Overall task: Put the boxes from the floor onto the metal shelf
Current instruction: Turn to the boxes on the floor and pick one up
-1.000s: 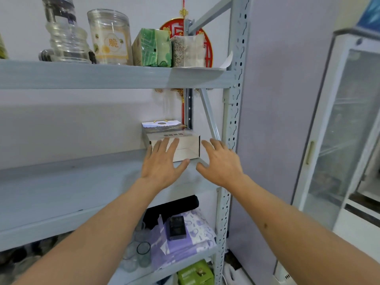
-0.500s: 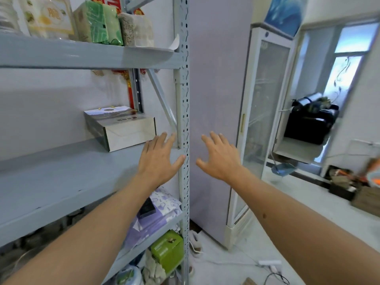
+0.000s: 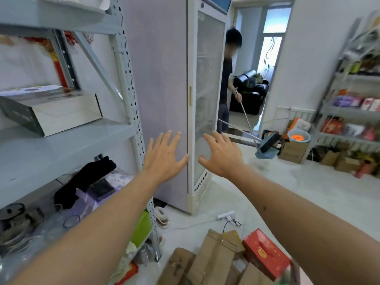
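Both hands, left hand (image 3: pixel 164 159) and right hand (image 3: pixel 223 156), empty with fingers spread; floor boxes (image 3: pixel 218 262) lie below, nearer the right hand.

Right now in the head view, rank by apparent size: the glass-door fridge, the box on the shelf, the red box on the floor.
1. Glass-door fridge
2. Box on the shelf
3. Red box, partly hidden by the forearm, so its rank is unsure.
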